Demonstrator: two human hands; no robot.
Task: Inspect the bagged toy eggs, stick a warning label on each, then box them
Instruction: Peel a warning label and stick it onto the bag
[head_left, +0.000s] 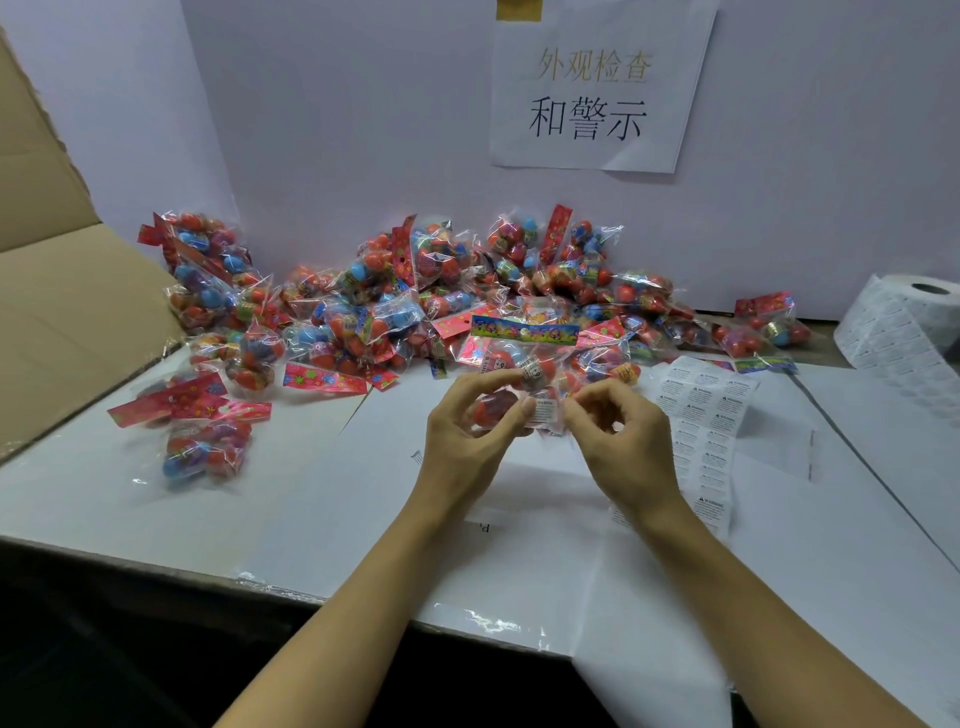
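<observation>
Two hands, the left hand and the right hand, share one bag of toy eggs. Dozens more bags form one pile. One label roll, one label sheet and one cardboard box are present.

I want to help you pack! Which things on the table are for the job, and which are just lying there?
For the job:
- bag of toy eggs, held in left hand and right hand
- warning label on that bag
- label sheet
- label roll
- pile of bagged eggs
- cardboard box

Just lying there:
- paper sign on the wall
- loose white papers
</observation>
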